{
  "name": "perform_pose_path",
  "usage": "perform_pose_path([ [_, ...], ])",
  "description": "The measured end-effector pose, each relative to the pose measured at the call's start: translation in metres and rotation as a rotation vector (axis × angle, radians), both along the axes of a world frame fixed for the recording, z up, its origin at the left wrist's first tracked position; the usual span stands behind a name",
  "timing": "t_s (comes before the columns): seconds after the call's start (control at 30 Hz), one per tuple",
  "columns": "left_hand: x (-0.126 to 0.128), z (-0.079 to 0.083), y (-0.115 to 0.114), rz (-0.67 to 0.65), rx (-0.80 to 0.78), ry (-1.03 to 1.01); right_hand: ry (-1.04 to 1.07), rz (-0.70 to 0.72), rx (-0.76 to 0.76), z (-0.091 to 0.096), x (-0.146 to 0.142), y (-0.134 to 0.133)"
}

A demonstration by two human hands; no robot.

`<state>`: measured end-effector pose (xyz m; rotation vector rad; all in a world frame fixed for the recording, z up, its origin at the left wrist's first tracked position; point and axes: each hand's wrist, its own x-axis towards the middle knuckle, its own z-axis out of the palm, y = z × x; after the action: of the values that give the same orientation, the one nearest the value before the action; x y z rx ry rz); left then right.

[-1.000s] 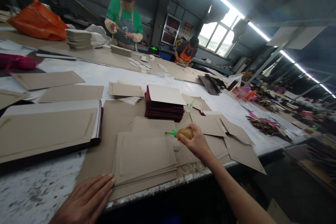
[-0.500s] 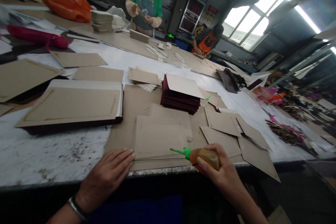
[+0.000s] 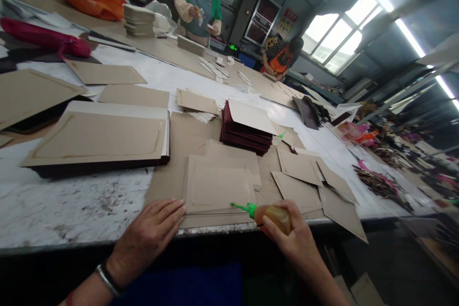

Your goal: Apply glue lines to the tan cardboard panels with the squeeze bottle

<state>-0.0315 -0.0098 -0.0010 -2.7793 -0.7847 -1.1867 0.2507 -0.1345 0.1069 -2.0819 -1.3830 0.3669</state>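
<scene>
Near the table's front edge lies a stack of grey-brown cardboard sheets, with a thin glossy line along the borders of the top one. My left hand rests flat, fingers stretched out, its fingertips at the stack's left edge. In my right hand is a squeeze glue bottle of amber liquid, tipped on its side. Its green nozzle points left, close over the front right part of the top sheet. Whether the tip touches the card I cannot tell.
Behind the sheets stands a pile of dark red covers topped by a pale board. A larger stack of boards lies left, loose cards right. Across the table work a person in green and another in an orange apron.
The glue bottle's nozzle has shifted slightly left along the front edge of the top sheet. My left hand stays at the stack. The person in green has moved their hands apart.
</scene>
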Motion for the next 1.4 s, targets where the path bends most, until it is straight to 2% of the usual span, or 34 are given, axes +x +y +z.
perform_pose_path([
  [0.23,-0.002,-0.004,0.004,-0.029,0.041,0.075,0.064,0.025,0.035,-0.007,-0.022,0.007],
  [0.5,-0.004,-0.002,0.006,-0.054,0.16,0.105,-0.025,-0.144,0.023,-0.003,0.018,-0.014],
  [0.73,-0.003,0.0,0.006,-0.053,0.146,0.074,0.005,-0.23,0.075,-0.004,0.031,-0.023],
  [0.83,-0.003,0.0,0.004,-0.034,0.111,0.056,0.302,-0.373,0.147,-0.014,0.031,-0.022],
  [0.97,-0.003,0.003,0.004,-0.005,0.103,0.04,1.048,-0.516,0.382,-0.031,0.025,-0.01],
  [1.03,-0.003,0.004,0.004,0.002,0.128,0.053,1.293,-0.492,0.399,-0.034,0.023,-0.002],
  [1.13,-0.002,0.003,0.006,-0.006,0.157,0.066,1.459,-0.376,0.313,-0.03,0.025,0.008],
  [1.23,-0.004,-0.002,0.008,-0.023,0.158,0.073,1.408,-0.241,0.253,-0.027,0.035,0.019],
  [1.33,-0.006,-0.008,0.009,-0.025,0.143,0.073,0.992,-0.117,0.262,-0.033,0.051,0.038],
  [1.4,-0.007,-0.009,0.009,-0.023,0.135,0.076,0.691,-0.115,0.301,-0.044,0.064,0.052],
])
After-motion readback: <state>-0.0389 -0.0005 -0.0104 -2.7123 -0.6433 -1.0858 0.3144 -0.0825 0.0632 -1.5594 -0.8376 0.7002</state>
